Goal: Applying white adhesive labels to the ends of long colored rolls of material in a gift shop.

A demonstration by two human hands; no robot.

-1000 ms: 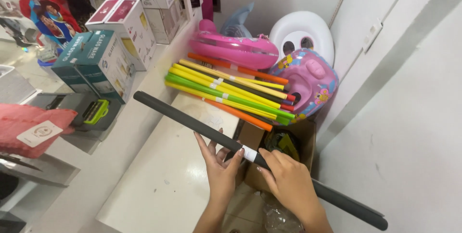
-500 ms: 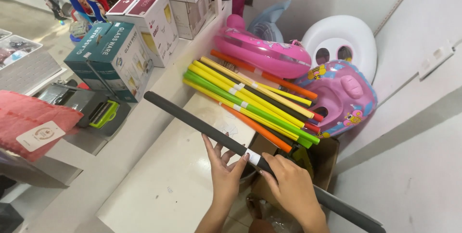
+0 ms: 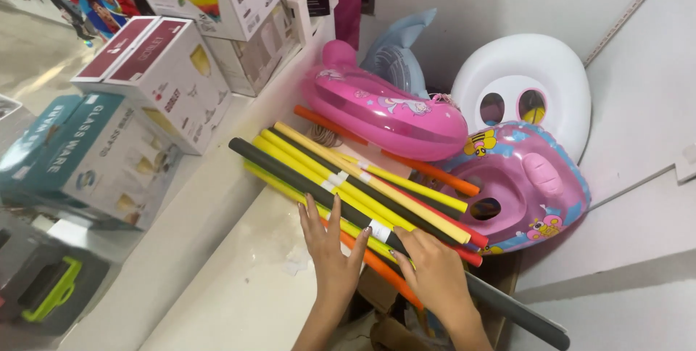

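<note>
Head view, left hand (image 3: 333,253) flat, fingers spread on coloured rolls (image 3: 326,177), right hand (image 3: 431,271) gripping black roll (image 3: 304,180)

Black rolled sheet (image 3: 341,202) on top of yellow rolls (image 3: 377,195), orange (image 3: 380,271) and red (image 3: 442,213) ones peeking out; pink cartoon-printed float (image 3: 384,108) at one o'clock, white ring (image 3: 529,83), teal box (image 3: 87,159) at nine.

Stacked white and teal boxes (image 3: 145,83), left
</note>
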